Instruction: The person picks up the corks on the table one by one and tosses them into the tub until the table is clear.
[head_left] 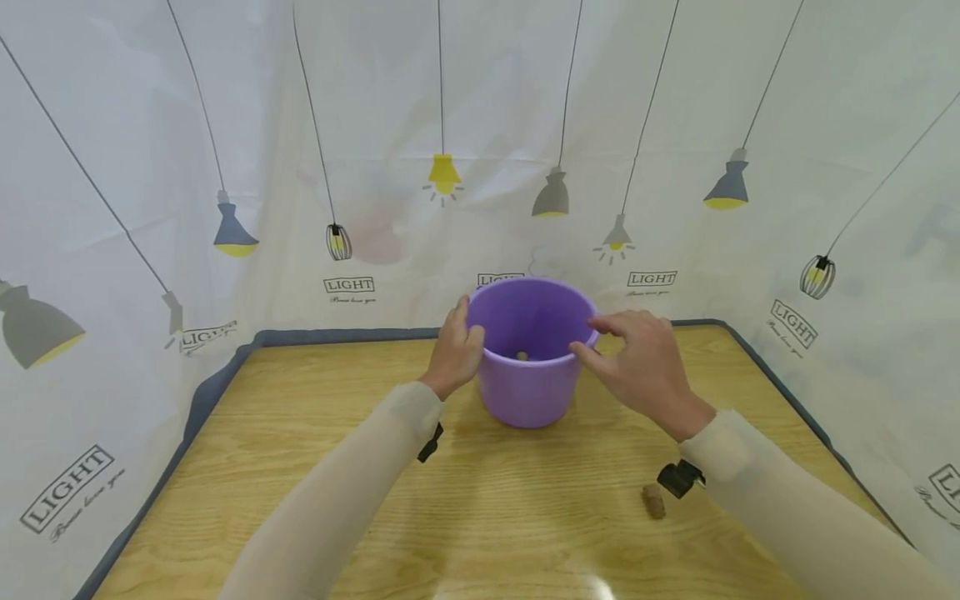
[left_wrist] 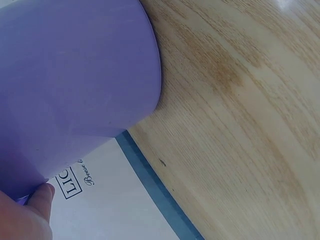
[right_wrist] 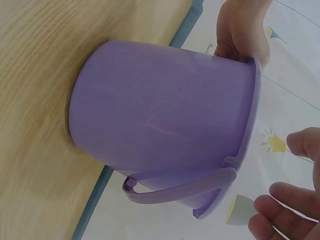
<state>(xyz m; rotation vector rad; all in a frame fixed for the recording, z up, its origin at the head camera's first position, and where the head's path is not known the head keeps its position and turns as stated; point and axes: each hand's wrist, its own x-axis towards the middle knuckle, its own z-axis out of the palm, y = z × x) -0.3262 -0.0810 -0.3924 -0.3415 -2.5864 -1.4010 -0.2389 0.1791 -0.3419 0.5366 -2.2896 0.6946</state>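
A purple plastic bucket [head_left: 527, 393] stands upright on the wooden table, its mouth towards me. My left hand [head_left: 454, 354] grips the rim on the left side; in the left wrist view only part of that hand [left_wrist: 25, 220] shows beside the bucket wall [left_wrist: 80, 75]. At the rim's right side is my right hand [head_left: 647, 367], thumb and fingers spread. The right wrist view shows those fingers [right_wrist: 282, 215] apart from the rim, and the bucket's handle [right_wrist: 185, 190] hanging down along the wall. A small pale spot [head_left: 522, 356] lies at the bottom inside; its kind is unclear.
On the wooden table [head_left: 315, 417], a small brown cork-like piece [head_left: 653, 501] lies near my right wrist. White sheeting [head_left: 405, 100] printed with lamps surrounds the table at the back and sides, with a blue-grey band [head_left: 345, 336] along the table's edge.
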